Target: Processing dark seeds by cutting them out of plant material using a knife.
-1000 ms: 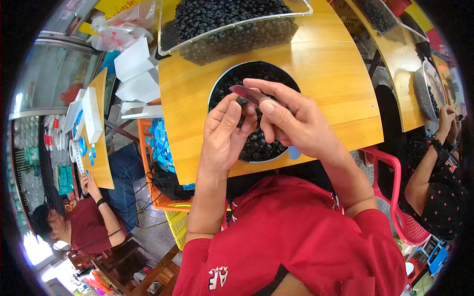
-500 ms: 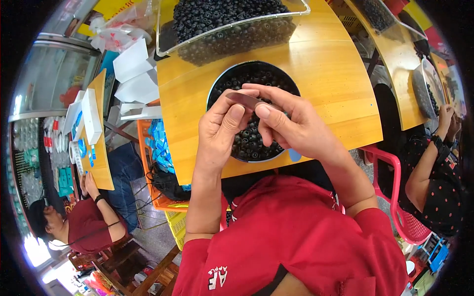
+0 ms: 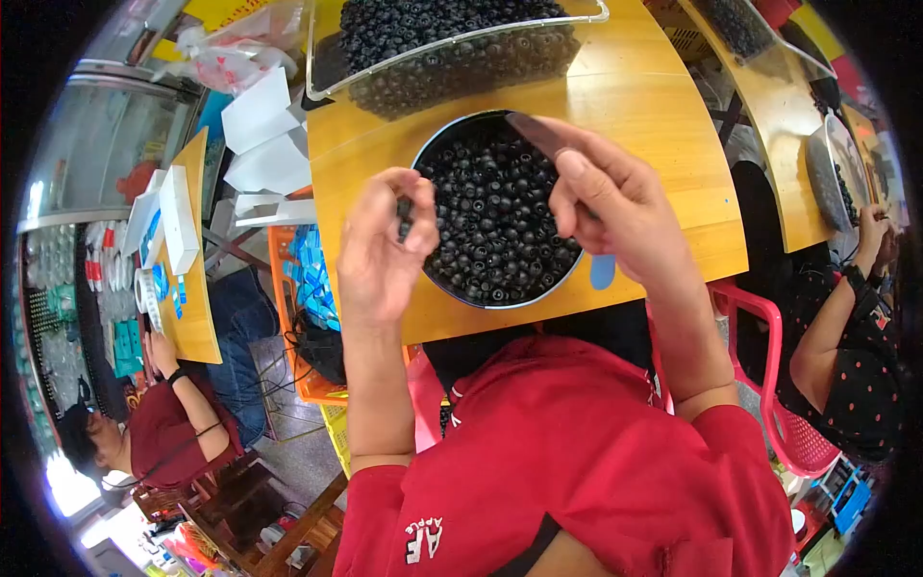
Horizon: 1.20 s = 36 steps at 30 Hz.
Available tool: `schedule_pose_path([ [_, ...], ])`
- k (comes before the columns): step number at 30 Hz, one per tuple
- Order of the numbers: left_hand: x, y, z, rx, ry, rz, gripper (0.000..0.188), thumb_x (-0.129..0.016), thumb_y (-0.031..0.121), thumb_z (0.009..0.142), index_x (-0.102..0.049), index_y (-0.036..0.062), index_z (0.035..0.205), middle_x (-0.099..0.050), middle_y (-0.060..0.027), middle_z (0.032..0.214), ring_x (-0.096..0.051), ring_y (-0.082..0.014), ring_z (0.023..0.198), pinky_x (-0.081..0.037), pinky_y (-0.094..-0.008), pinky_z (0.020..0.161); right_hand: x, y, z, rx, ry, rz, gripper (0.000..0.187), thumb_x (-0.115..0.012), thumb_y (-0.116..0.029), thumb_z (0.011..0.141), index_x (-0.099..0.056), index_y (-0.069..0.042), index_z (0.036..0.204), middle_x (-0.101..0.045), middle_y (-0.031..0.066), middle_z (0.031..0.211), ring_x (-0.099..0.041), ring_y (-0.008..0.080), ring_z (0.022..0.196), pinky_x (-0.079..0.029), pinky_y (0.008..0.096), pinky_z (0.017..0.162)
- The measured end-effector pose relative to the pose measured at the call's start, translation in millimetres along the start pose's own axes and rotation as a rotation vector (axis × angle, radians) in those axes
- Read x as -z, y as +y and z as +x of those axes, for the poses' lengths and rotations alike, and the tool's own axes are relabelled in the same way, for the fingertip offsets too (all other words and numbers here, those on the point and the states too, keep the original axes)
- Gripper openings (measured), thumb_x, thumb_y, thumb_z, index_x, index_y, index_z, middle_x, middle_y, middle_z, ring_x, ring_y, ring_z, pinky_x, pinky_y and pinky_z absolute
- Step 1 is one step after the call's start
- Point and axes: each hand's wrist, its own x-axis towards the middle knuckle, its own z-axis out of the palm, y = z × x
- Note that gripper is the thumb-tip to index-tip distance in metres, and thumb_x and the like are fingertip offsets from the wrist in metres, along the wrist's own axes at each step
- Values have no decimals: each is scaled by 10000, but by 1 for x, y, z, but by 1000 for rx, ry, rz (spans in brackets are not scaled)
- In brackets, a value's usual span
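Presently, the fingers (image 3: 580, 171) of the right hand (image 3: 630, 216) are clamped on a blade (image 3: 535, 133), tip pointing far-left over the far rim of the bowl (image 3: 487, 307). The left hand (image 3: 375, 250) is blurred, its fingers curled; closure cannot be determined. Dark berries (image 3: 495, 221) lie between both hands, in the bowl on the surface (image 3: 663, 115). Farther, a clear container (image 3: 461, 41) holds more berries.

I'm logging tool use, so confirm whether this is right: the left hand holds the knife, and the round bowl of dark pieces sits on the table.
Not the left hand: the head view shows the right hand holding the knife. The round bowl of dark pieces sits on the table.
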Motion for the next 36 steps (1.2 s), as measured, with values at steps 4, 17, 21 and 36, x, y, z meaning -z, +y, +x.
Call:
schedule_pose_path([
  [4,6,15,5,-21,-21,335,242,-441,125,946,-553,-31,1093,-561,-69,840,-429,-84,610,-359,-199,539,14,-2,-1,49,46,38,394,-446,-213,981,-438,-44,1337,-516,6,614,-284,4,408,-224,158,367],
  [17,-26,-30,27,-325,-246,1884,184,-659,127,782,-598,40,933,-581,-129,830,-587,-319,724,-476,-397,655,14,8,-2,51,8,-33,393,-453,-226,980,-455,-36,1324,-525,0,621,-291,-2,411,-225,157,375],
  [21,-29,-23,26,-187,-164,1314,196,-655,84,810,-600,29,990,-535,-32,771,-528,-153,665,-438,-277,609,14,9,-4,2,3,-72,373,-454,-233,976,-493,6,1260,-553,2,639,-397,7,455,-309,158,416],
  [36,-39,-35,8,-94,-57,267,249,-633,58,849,-614,17,1093,-502,40,834,-445,-43,727,-350,-176,605,-26,10,2,-108,-3,329,182,-576,-242,922,-592,-62,947,-531,-15,624,-325,-4,423,-239,164,372],
])
